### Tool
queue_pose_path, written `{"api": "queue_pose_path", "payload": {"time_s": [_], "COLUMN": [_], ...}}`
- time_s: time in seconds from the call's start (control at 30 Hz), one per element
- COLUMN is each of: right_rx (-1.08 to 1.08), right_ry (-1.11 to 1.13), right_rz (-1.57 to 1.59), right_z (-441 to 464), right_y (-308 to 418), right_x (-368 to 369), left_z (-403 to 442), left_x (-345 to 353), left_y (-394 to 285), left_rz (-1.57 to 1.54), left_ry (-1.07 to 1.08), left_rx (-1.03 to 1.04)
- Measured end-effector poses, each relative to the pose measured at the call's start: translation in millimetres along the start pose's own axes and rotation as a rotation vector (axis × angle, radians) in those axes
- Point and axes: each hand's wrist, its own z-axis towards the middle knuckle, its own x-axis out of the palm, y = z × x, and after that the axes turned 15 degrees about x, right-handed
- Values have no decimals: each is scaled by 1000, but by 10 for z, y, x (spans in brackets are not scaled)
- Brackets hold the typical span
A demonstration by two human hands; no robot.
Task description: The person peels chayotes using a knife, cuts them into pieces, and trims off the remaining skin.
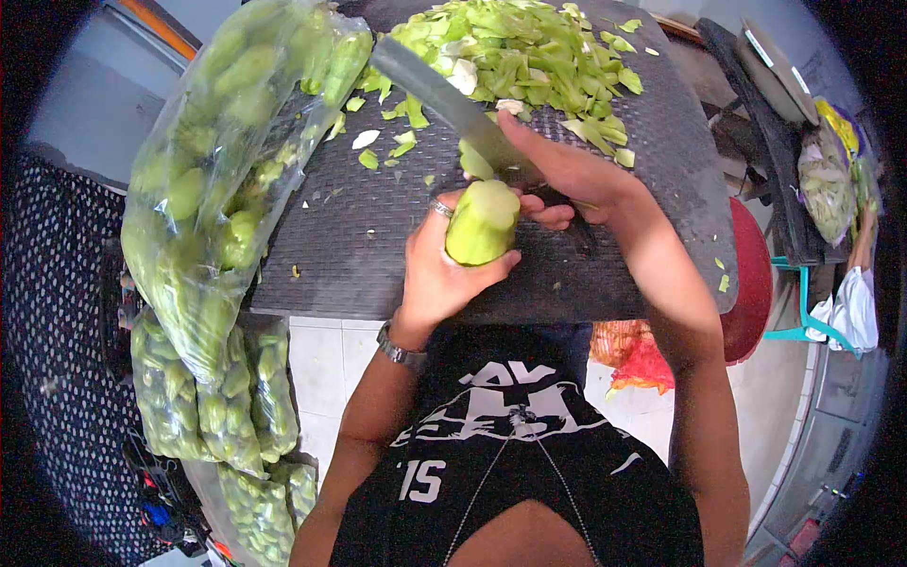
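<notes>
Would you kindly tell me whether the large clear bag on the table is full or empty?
Largely full: green vegetables show through the clear bag along most of its length.

We count one left hand point(439, 263) and one right hand point(578, 180), one knife point(452, 106), one held green vegetable point(482, 224), one ring point(440, 207) and one wristwatch point(401, 352). At one counter point(359, 250) we see one heap of green slices point(534, 61), too overlapped to number, plus one large filled bag point(203, 175). Lower down, we make out at least three smaller bags point(168, 397).
</notes>
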Motion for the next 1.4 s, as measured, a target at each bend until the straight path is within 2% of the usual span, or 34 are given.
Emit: {"api": "queue_pose_path", "payload": {"time_s": [0.07, 0.17, 0.3, 0.37, 0.5, 0.53, 0.63, 0.67, 0.7, 0.8, 0.83, 0.9, 0.97, 1.0, 1.1, 1.13, 1.23, 1.37, 1.4], "right_rx": [-10, -7, -37, -36, -60, -83, -259, -265, -237, -130, -80, 13, -52, -127, -186, -190, -123, -135, -152], "right_ry": [59, 73, 44, -37, -355, -434, -603, -623, -594, -469, -404, -298, -165, -184, -199, -241, -226, -219, -206], "right_rz": [32, 103, 147, 225, 178, 100, 4, 62, 25, -53, -60, -83, 94, 149, 276, 263, 146, -28, -90], "right_z": [17, 35, 70, 138, 435, 500, 575, 547, 448, 147, 92, -22, -23, -31, -83, -120, -217, -306, -323], "right_y": [-46, -109, -147, -82, 110, 168, 240, 210, 191, -61, -202, -466, -678, -696, -653, -640, -640, -516, -492], "right_x": [-96, -125, -83, -147, -346, -430, -525, -519, -459, -267, -196, 13, 199, 271, 168, 110, -94, -160, -163], "left_z": [56, 53, 33, 6, -46, -50, -101, -96, -95, -88, -59, -18, 68, 101, 29, 59, 27, -85, -55], "left_x": [-21, 23, -20, -71, 33, 31, 40, 4, -39, -96, -100, -61, 71, 122, 132, 126, -7, -259, -258], "left_y": [-58, -12, 81, -65, -124, -71, -50, -70, -111, 31, 92, 149, 100, 76, -22, -131, -115, 182, 133], "left_rz": [41, -27, 87, 269, 303, 349, 156, 76, 45, -419, -632, -837, -979, -1048, -1611, -1619, -1473, -1326, -1404], "left_ry": [44, -5, 126, 239, 216, 195, -26, -59, -120, -416, -527, -648, -607, -583, -465, -504, -106, 265, 177], "left_rx": [13, 5, 111, 177, 125, 194, -32, -87, -169, -357, -353, -353, -209, -138, -335, -469, -582, -540, -628]}}
